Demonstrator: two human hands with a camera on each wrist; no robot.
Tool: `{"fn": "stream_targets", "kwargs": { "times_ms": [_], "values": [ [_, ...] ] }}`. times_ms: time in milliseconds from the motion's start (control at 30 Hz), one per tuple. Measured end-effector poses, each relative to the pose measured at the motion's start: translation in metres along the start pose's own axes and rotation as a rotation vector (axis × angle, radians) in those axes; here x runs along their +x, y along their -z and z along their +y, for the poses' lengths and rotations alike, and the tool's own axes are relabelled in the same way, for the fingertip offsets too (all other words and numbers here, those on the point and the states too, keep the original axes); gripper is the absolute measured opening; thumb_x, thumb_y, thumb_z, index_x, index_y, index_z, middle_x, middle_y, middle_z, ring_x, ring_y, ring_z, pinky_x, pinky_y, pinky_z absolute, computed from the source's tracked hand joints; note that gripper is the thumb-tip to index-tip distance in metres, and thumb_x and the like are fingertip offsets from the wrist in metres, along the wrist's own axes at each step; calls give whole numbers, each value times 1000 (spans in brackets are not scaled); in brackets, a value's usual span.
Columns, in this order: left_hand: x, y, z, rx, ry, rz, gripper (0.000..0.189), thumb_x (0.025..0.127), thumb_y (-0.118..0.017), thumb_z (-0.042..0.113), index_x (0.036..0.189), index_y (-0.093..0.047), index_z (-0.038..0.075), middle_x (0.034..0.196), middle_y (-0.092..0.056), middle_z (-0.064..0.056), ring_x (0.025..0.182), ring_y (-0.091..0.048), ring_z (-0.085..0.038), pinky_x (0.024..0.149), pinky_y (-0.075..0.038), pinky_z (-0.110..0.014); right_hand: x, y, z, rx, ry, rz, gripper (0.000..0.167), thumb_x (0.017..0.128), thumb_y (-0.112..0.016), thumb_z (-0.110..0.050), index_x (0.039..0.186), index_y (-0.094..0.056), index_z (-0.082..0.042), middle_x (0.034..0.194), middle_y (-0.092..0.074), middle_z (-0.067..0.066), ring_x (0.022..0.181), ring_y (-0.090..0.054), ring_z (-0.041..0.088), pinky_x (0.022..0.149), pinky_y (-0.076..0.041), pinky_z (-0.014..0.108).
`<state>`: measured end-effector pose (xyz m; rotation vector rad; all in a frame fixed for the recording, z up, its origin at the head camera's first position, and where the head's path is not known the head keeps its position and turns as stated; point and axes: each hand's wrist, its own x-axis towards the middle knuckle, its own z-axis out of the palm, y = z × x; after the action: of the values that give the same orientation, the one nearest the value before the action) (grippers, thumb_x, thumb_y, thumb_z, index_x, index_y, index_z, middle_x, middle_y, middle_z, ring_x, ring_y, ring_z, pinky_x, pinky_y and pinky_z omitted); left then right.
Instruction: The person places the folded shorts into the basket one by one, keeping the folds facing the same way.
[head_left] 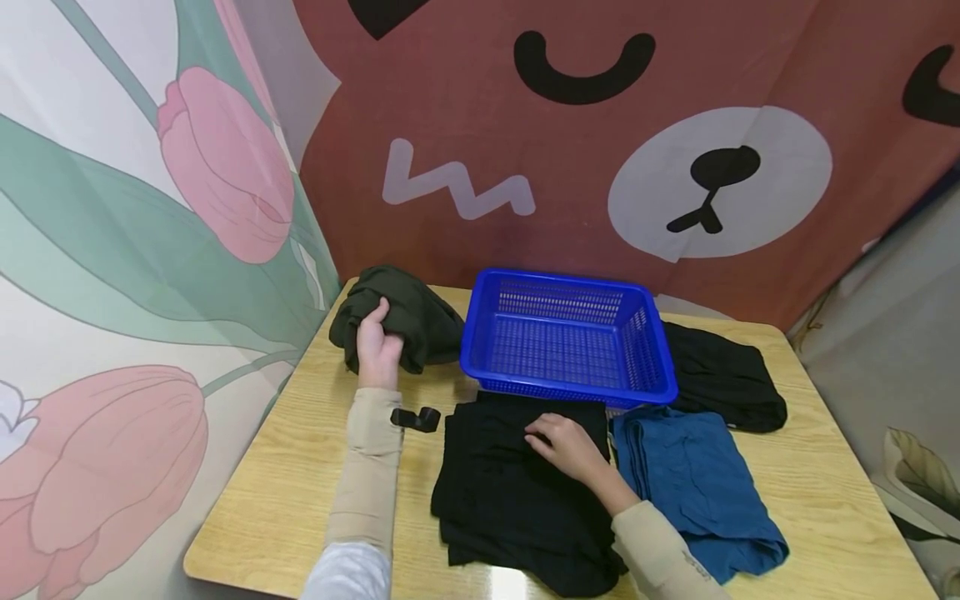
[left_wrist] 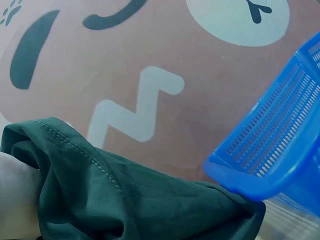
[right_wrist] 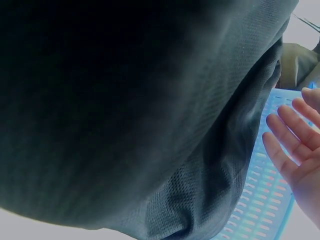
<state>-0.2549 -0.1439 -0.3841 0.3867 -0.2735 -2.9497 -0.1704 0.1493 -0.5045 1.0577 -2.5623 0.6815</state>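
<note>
At the back left of the table, my left hand [head_left: 380,346] grips a bunched dark green garment [head_left: 427,321], thumb on top and the other fingers hidden in the cloth. In the left wrist view the garment [left_wrist: 95,185] shows a stitched seam, and its end reaches the corner of the blue basket [left_wrist: 280,185]. My right hand [head_left: 570,447] is over a folded black garment [head_left: 517,500] in front of the basket. Its fingers are loosely extended in the right wrist view, where the hand [right_wrist: 300,145] appears beside dark cloth [right_wrist: 190,195] and holds nothing.
The blue plastic basket [head_left: 570,387] stands at the back middle with nothing in it. To its right lies another black garment [head_left: 723,375]. A folded blue garment [head_left: 697,492] lies at the right front. Printed cloth hangings [head_left: 450,242] rise behind the wooden table [head_left: 285,508].
</note>
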Motion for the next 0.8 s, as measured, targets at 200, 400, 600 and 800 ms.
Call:
{"fn": "stream_targets", "kwargs": {
  "times_ms": [200, 400, 600, 800],
  "values": [
    [-8, -7, 2, 62, -55, -5, 48, 91, -41, -4, 137, -27, 3, 138, -32, -6, 123, -34, -19, 98, -31, -31, 1, 0, -1, 5, 1, -2, 9, 79, -67, -12, 85, -68, -6, 81, -63, 2, 73, -59, 14, 65, -50, 30],
    [-15, -10, 2, 131, -150, 12, 53, 89, -44, -7, 137, -26, 4, 137, -34, -9, 122, -36, -21, 96, -34, -32, 1, 1, -3, 10, -11, -16, 9, 80, -66, -12, 86, -68, -6, 81, -63, 1, 74, -59, 14, 66, -50, 30],
    [-21, -13, 3, 198, -204, -13, 55, 88, -44, -7, 138, -24, 4, 136, -33, -11, 122, -36, -23, 95, -35, -32, 1, 2, -5, 125, -66, -28, 10, 81, -65, -12, 87, -68, -5, 83, -64, 2, 75, -60, 13, 66, -50, 29],
    [-26, -17, 4, 230, -219, -23, 54, 88, -45, -8, 137, -25, 3, 135, -34, -11, 121, -37, -23, 95, -35, -32, 0, 2, -4, 186, -101, -51, 10, 82, -64, -12, 88, -68, -5, 84, -64, 2, 77, -60, 12, 67, -50, 29]
  ]
}}
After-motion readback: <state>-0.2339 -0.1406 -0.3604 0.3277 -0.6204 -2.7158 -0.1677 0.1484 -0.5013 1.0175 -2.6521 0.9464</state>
